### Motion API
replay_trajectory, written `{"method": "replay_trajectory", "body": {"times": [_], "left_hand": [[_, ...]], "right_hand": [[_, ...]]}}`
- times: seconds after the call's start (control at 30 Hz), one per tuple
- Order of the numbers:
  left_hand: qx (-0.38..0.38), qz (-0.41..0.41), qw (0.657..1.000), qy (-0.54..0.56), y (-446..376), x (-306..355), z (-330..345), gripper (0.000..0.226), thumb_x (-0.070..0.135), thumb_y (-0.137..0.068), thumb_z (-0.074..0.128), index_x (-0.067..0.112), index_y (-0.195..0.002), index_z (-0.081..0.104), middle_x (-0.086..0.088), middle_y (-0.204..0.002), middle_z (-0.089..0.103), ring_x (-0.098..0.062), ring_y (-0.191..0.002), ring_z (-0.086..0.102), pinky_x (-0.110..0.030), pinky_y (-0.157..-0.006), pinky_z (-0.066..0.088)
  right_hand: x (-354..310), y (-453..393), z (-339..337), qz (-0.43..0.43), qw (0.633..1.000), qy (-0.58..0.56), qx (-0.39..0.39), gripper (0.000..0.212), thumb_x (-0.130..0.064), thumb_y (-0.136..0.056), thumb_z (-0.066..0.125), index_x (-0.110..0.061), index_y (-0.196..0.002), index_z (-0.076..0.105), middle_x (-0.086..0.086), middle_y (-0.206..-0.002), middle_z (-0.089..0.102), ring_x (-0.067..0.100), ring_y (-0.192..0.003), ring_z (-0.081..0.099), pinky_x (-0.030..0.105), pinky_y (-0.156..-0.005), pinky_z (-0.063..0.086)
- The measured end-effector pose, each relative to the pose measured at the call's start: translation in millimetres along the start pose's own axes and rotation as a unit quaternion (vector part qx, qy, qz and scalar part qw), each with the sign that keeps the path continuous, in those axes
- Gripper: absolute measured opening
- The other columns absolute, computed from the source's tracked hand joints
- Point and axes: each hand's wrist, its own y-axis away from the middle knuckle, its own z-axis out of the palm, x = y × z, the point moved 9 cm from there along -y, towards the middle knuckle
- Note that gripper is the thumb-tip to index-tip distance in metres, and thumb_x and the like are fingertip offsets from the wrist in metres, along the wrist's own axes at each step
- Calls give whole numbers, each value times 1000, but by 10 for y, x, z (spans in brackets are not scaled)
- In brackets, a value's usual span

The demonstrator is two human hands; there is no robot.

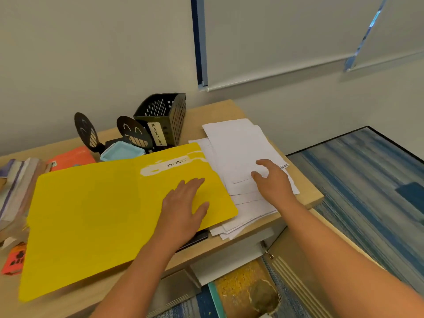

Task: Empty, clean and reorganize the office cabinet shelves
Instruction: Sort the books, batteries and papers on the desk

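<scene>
Cabinet top (231, 112): flat, pale wood-grain board against a plain wall; below its front edge the cabinet interior shows an open door (296, 267).
Yellow folder (96, 216): large, smooth, matte card with rounded corners and a torn white label patch; lies flat across the top, its right edge overlapping the papers.
Papers (236, 148): loose white sheets in an uneven, fanned pile at the right end of the top, partly under the folder.
Left hand (181, 207): palm down on the folder's right part, fingers spread flat, gripping nothing.
Right hand (273, 180): resting on the paper pile, fingers loosely curled, pressing the top sheet.
Magazine holder (165, 120): dark perforated metal, upright near the wall, nothing visible inside.
Bookends (134, 131): two dark round metal plates with smiling cut-outs.
Blue tray (121, 151): pale, shallow, square; contents cannot be told.
Books (16, 187): stacked at the left edge.
</scene>
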Motion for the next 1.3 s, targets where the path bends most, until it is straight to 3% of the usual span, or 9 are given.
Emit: {"method": "replay_trajectory", "body": {"times": [0.1, 0.27, 0.4, 0.5, 0.67, 0.8, 0.9, 1.0, 1.3], "left_hand": [[-81, -67, 984, -141, -100, -267, 432, 75, 79, -90, 12, 43, -155, 7, 12, -166, 1, -23, -153, -8, -48, -120, -3], [-114, -89, 963, -226, -96, -605, 445, 96, 84, -68, -19, 46, -155, -5, 13, -164, -14, -27, -151, -19, -49, -121, -6], [-180, -130, 947, -230, -117, -604, 333, 73, 76, -91, 20, 46, -155, 2, 11, -165, -12, -32, -152, -12, -52, -122, 1], [-133, -131, 959, -211, -321, -352, 185, 64, 54, -97, 48, 36, -153, 23, -1, -165, 7, -30, -152, 5, -45, -122, 9], [-63, -17, 998, 26, -914, 437, 411, 57, 20, -95, 59, 18, -148, 39, -7, -152, 36, -22, -139, 36, -27, -113, 29], [-139, -159, 971, 108, -1260, 556, 952, 73, 28, -95, 57, 13, -156, 19, -16, -158, 25, -34, -144, 29, -35, -115, 28], [-201, -277, 940, -4, -1238, 410, 1195, 89, 46, -97, 50, 12, -158, -4, -24, -162, -14, -49, -147, -11, -56, -119, 8], [-225, -295, 928, -36, -1182, 414, 1327, 91, 50, -96, 48, 13, -158, -7, -27, -158, -25, -51, -143, -23, -63, -116, 3], [-144, -217, 964, 42, -1261, 470, 1297, 70, 37, -94, 55, 18, -152, 22, -18, -156, 22, -40, -146, 15, -48, -118, 25]], "right_hand": [[199, -169, -106, -3, 998, 59, 27, 46, -32, -98, 60, -19, -141, 49, 6, -153, 41, 25, -144, 31, 39, -118, 26], [169, -703, -153, 10, 988, 153, 9, 63, -50, -94, 60, -22, -146, 40, 11, -154, 33, 32, -143, 25, 48, -116, 23], [460, -1021, -112, 152, 982, 107, -23, 96, -59, -82, 70, -17, -153, 22, 17, -148, 40, 40, -139, 34, 52, -104, 38], [610, -1009, -64, 187, 963, 184, -57, 102, -53, -81, 75, -17, -153, 12, 21, -147, 38, 41, -140, 28, 51, -99, 40], [673, -1053, -90, 190, 945, 245, -101, 110, -48, -77, 81, -21, -155, 8, 21, -154, 27, 45, -142, 24, 55, -110, 33], [845, -1033, -180, 242, 919, 273, -152, 123, -47, -68, 87, -11, -154, 7, 20, -155, 25, 40, -141, 29, 52, -111, 35], [899, -1022, -171, 241, 935, 176, -191, 92, -35, -71, 89, 0, -141, 41, 18, -138, 54, 33, -124, 54, 45, -102, 48], [903, -1021, -184, 250, 953, -20, -170, 49, -32, -80, 83, -5, -116, 64, 14, -116, 69, 32, -103, 67, 48, -95, 54], [739, -1066, -275, 202, 969, -42, -136, 49, -2, -80, 80, -6, -126, 61, 13, -119, 66, 35, -109, 63, 49, -95, 53]]}}
